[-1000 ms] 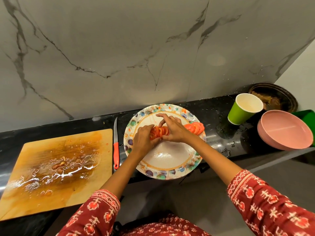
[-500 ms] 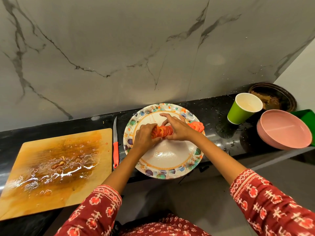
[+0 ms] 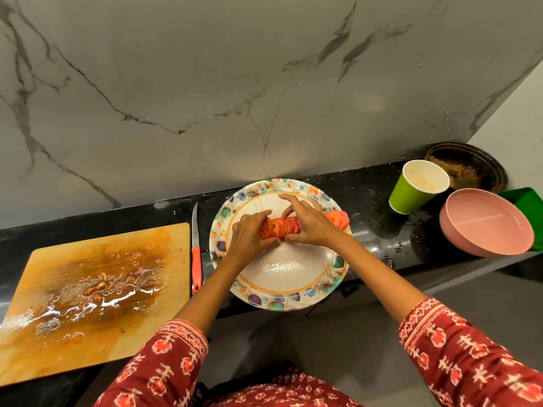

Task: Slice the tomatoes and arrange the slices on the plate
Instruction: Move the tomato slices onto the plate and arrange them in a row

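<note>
A round plate (image 3: 282, 289) with a coloured leaf rim sits on the black counter. Over its middle, my left hand (image 3: 248, 237) and my right hand (image 3: 308, 224) hold a row of red tomato slices (image 3: 282, 227) pressed together between them, fingers curled round the ends. More tomato slices (image 3: 338, 220) lie fanned at the plate's right rim, partly hidden by my right hand. A knife (image 3: 196, 259) with a red handle lies on the counter just left of the plate. The wet wooden cutting board (image 3: 97, 292) lies at the left with juice and seeds on it.
A green paper cup (image 3: 417, 186) stands right of the plate. A pink bowl (image 3: 484, 224) overhangs the counter edge at the far right, with a dark dish (image 3: 467, 168) behind it and a green tray (image 3: 526, 201) beside it. A marble wall rises behind.
Both hands stayed over the plate, squeezing the slices into a tighter row. My right hand has shifted slightly and covers more of the fanned slices at the right rim.
</note>
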`<action>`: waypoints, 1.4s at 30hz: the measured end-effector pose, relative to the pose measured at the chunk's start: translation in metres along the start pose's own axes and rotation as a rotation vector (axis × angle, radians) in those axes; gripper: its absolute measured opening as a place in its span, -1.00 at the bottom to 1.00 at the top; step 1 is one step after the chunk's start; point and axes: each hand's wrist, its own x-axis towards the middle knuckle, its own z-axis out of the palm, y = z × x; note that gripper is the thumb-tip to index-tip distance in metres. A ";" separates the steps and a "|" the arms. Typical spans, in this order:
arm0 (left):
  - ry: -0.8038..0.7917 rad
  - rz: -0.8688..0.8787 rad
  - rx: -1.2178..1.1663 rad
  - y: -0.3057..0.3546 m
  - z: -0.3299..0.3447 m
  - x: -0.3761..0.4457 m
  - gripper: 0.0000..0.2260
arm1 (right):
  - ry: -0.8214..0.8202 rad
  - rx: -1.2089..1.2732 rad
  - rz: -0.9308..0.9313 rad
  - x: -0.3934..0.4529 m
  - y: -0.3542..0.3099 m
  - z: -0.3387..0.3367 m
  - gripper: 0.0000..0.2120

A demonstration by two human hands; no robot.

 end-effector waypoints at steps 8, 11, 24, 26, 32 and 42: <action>-0.004 -0.024 -0.014 0.001 -0.001 0.002 -0.29 | -0.015 0.057 0.026 0.001 0.001 -0.002 -0.14; -0.003 -0.022 -0.035 0.001 -0.003 0.002 -0.28 | -0.002 0.061 0.022 -0.001 0.001 -0.002 -0.15; -0.023 -0.081 -0.151 -0.011 -0.018 -0.005 -0.08 | 0.007 0.091 0.000 0.001 -0.002 0.001 -0.16; 0.004 -0.097 -0.141 -0.021 -0.026 -0.015 -0.10 | 0.013 0.107 -0.002 0.001 -0.002 0.000 -0.17; 0.016 -0.170 -0.189 -0.041 -0.042 -0.040 -0.34 | 0.053 0.085 -0.051 0.001 -0.015 0.006 -0.36; -0.024 -0.038 -0.166 -0.047 -0.041 -0.039 -0.46 | 0.038 -0.253 -0.119 0.011 -0.046 0.035 -0.42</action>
